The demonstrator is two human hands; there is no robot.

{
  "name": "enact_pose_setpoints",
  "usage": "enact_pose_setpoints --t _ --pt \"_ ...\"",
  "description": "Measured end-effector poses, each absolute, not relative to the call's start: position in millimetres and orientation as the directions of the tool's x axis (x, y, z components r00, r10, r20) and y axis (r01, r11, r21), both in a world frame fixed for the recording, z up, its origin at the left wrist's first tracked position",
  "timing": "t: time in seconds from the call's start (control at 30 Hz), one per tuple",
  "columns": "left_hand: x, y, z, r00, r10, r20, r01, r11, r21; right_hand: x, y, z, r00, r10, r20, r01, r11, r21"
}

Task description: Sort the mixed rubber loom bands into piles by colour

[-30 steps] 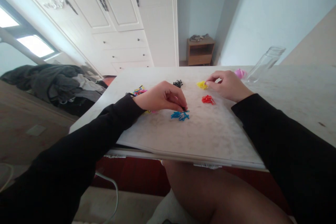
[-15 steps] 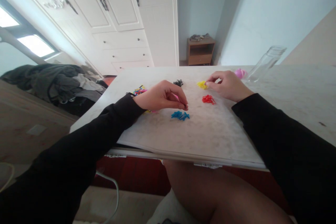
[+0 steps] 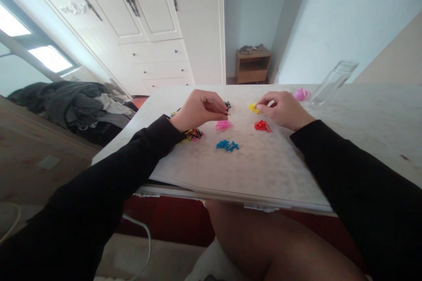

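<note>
Small rubber bands lie in piles by colour on the white table. My left hand is pinched at the front edge of the black pile, with a tiny dark bit, seemingly a black rubber band, at its fingertips. Just below them is the pink pile. My right hand has thumb and forefinger closed at the yellow pile; what is between them is hidden. The red pile lies in front of that hand, and the blue pile is nearest me. A mixed pile is partly covered by my left wrist.
A clear glass bottle stands on the table beyond my right hand, beside a pink object. The table's front edge runs above my legs. Dark clothes are heaped at the left; a white wardrobe stands behind.
My left hand has moved away from me, from above the blue pile to the black one, uncovering the pink pile and more of the mixed pile. The right hand stays at the yellow pile.
</note>
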State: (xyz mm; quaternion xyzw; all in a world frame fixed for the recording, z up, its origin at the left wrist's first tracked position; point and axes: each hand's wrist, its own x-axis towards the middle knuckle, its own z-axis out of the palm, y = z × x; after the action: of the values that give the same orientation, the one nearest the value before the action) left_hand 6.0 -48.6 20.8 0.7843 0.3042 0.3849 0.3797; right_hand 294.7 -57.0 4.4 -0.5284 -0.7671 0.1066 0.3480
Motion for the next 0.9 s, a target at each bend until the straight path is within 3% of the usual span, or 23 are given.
enact_pose_setpoints --t 0.23,0.77,0.9 --pt "-8 -13 13 0.323 0.827 0.461 0.362 -0.558 0.747 292 -59 7 -0.213 0.885 0.414 0.725 0.427 -0.54" --pt "-4 5 4 0.303 0.859 0.413 0.26 -0.491 0.831 291 -60 9 -0.258 0.87 0.421 0.729 0.462 -0.506" --pt "-25 7 21 0.357 0.85 0.387 0.356 -0.507 0.785 292 -59 8 -0.257 0.871 0.419 0.732 0.458 -0.504"
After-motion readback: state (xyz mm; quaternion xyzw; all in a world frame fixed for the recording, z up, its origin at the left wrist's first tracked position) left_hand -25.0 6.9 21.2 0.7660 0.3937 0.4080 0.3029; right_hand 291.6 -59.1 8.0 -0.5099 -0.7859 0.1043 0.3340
